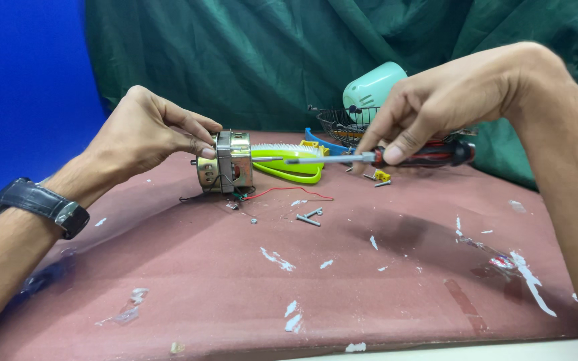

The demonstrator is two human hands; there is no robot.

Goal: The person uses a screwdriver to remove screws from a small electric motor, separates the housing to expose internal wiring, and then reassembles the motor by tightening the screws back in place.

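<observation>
surface (342, 281): worn maroon, loose bolts (309, 216) near me | my left hand (145, 134) fingers pinching small motor (225, 162), lying mid-surface | my right hand (436, 107) closed round screwdriver (382, 157), tip beside motor | best: brace motor firmly, keep shaft level, seat tip squarely.

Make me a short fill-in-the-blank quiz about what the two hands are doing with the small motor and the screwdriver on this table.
1. The left hand steadies the small ____ lying on its side.
2. The right hand grips a ____ with a red and black handle.
3. Two loose ____ lie on the table in front of the motor.
4. A black ____ sits on the left wrist.

Missing words: motor; screwdriver; screws; watch
</observation>
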